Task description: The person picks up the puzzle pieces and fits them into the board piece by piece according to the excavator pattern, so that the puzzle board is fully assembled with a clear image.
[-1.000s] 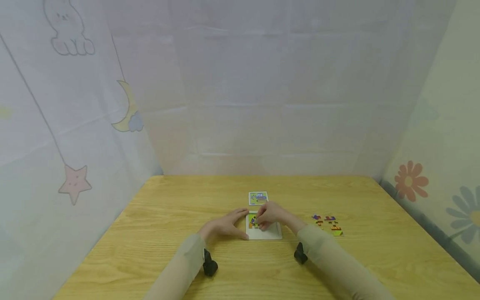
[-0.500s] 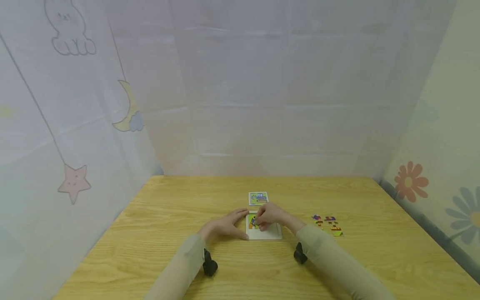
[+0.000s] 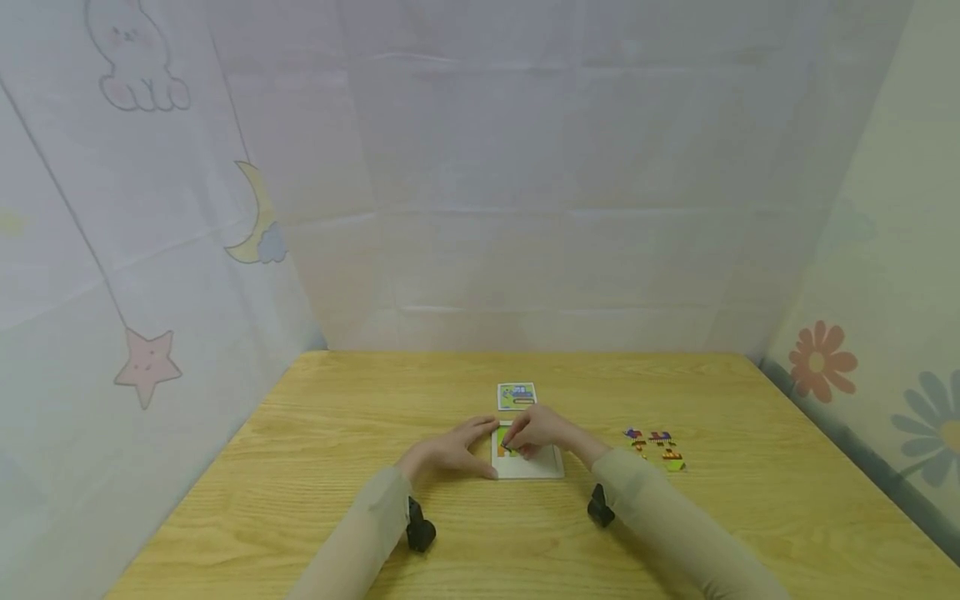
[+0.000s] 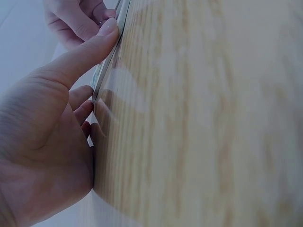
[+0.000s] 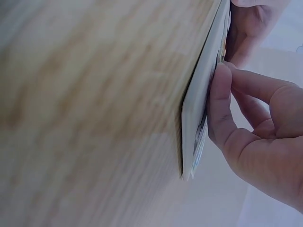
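Observation:
A white puzzle board (image 3: 527, 472) lies flat on the table, its upper left part filled with green and orange puzzle picture (image 3: 502, 435). My left hand (image 3: 450, 450) is spread along the board's left side, thumb at the near corner and fingertips at the far corner. In the left wrist view the left thumb (image 4: 97, 43) lies straight against the board's edge. My right hand (image 3: 542, 429) is over the board, pinching a small dark puzzle piece (image 3: 506, 447) close on the picture. Its fingertips hide most of the piece. The right wrist view shows thumb and forefinger together (image 5: 221, 71) at the board's surface.
Just beyond the board lies a small picture card (image 3: 517, 396) with a white border. Several loose puzzle pieces (image 3: 660, 437) in purple, red and yellow lie to the right, with a green piece (image 3: 677, 467) nearest. Pale printed sheets surround the wooden table (image 3: 360, 383).
The right fingertips have shifted slightly left on the board, and the dark piece beneath them is now more covered. The left hand and the board have stayed put.

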Motion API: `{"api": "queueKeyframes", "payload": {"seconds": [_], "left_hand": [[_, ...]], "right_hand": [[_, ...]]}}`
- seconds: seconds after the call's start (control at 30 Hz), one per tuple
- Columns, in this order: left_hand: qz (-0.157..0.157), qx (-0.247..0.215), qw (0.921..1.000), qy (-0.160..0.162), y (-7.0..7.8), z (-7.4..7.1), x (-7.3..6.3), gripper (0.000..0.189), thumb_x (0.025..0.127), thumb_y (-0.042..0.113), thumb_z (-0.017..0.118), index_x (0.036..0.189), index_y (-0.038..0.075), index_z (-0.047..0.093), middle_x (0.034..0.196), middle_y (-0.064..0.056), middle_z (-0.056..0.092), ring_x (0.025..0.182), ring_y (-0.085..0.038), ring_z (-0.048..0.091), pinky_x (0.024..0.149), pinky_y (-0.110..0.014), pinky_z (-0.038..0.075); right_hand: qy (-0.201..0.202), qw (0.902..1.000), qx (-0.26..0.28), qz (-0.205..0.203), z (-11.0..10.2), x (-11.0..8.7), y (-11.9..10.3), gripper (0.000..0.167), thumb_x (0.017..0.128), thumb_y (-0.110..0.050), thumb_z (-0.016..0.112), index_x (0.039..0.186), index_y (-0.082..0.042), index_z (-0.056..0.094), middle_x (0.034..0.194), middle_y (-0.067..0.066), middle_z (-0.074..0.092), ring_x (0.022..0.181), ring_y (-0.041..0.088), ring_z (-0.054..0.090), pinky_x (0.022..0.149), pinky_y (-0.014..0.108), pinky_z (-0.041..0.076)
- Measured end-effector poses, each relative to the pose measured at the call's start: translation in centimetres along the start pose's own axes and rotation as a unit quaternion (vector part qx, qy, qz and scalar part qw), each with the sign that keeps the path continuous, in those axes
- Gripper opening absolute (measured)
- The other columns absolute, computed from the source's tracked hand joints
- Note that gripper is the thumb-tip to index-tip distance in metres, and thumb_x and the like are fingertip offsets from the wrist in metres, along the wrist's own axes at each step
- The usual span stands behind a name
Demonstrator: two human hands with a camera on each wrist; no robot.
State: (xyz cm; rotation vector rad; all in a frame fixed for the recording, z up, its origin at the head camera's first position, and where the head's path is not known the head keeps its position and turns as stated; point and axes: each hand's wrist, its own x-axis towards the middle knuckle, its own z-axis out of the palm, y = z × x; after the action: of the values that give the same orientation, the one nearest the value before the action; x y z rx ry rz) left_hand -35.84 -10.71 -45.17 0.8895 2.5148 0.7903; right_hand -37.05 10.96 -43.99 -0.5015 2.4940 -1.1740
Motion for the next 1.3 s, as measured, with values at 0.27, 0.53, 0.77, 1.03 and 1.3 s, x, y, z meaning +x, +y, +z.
{"api": "queueKeyframes", "payload": {"seconds": [0.27, 0.53, 0.77, 1.03, 1.3], "left_hand": [[0.005, -0.007, 1.0, 0.0, -0.17, 0.06, 0.28, 0.088, 0.084, 0.039, 0.069, 0.151, 0.012, 0.019, 0.157, -0.006, 0.011, 0.145, -0.028, 0.009, 0.114, -0.052, 0.017], [0.002, -0.003, 1.0, -0.003, -0.03, -0.06, 0.22, 0.087, 0.085, 0.039, 0.068, 0.151, 0.013, 0.019, 0.158, -0.006, 0.01, 0.145, -0.029, 0.008, 0.114, -0.052, 0.017], [0.002, 0.0, 1.0, -0.002, -0.14, 0.0, 0.27, 0.087, 0.084, 0.04, 0.068, 0.151, 0.013, 0.019, 0.158, -0.006, 0.01, 0.145, -0.029, 0.008, 0.114, -0.053, 0.018], [-0.002, 0.001, 1.0, -0.005, -0.23, 0.04, 0.34, 0.088, 0.084, 0.042, 0.068, 0.151, 0.015, 0.019, 0.158, -0.004, 0.01, 0.145, -0.029, 0.008, 0.113, -0.054, 0.018], [-0.002, -0.001, 1.0, -0.004, -0.16, -0.05, 0.26, 0.087, 0.084, 0.041, 0.067, 0.151, 0.014, 0.018, 0.158, -0.005, 0.01, 0.145, -0.029, 0.008, 0.114, -0.053, 0.018]], "right_hand": [[0.005, 0.9998, -0.019, -0.003, -0.23, 0.14, 0.16, 0.009, 0.084, -0.012, 0.069, 0.088, -0.007, 0.075, 0.079, 0.003, 0.072, 0.062, 0.011, 0.062, 0.061, 0.026, 0.055], [-0.005, 0.9996, -0.024, -0.01, -0.29, 0.19, 0.25, 0.012, 0.083, -0.015, 0.071, 0.092, -0.008, 0.073, 0.08, 0.0, 0.069, 0.065, 0.011, 0.061, 0.062, 0.026, 0.054], [-0.009, 0.999, -0.043, 0.001, -0.26, 0.1, 0.08, 0.019, 0.076, -0.02, 0.077, 0.093, -0.012, 0.071, 0.076, -0.001, 0.063, 0.064, 0.011, 0.057, 0.059, 0.024, 0.05], [-0.032, 0.9969, -0.072, -0.006, -0.34, -0.1, 0.01, 0.032, 0.072, -0.017, 0.08, 0.098, -0.01, 0.062, 0.071, 0.0, 0.053, 0.06, 0.011, 0.046, 0.053, 0.021, 0.039], [-0.016, 0.9951, -0.097, -0.008, -0.38, -0.22, -0.06, 0.033, 0.071, -0.016, 0.081, 0.097, -0.006, 0.062, 0.072, 0.0, 0.053, 0.06, 0.01, 0.047, 0.053, 0.02, 0.039]]}}
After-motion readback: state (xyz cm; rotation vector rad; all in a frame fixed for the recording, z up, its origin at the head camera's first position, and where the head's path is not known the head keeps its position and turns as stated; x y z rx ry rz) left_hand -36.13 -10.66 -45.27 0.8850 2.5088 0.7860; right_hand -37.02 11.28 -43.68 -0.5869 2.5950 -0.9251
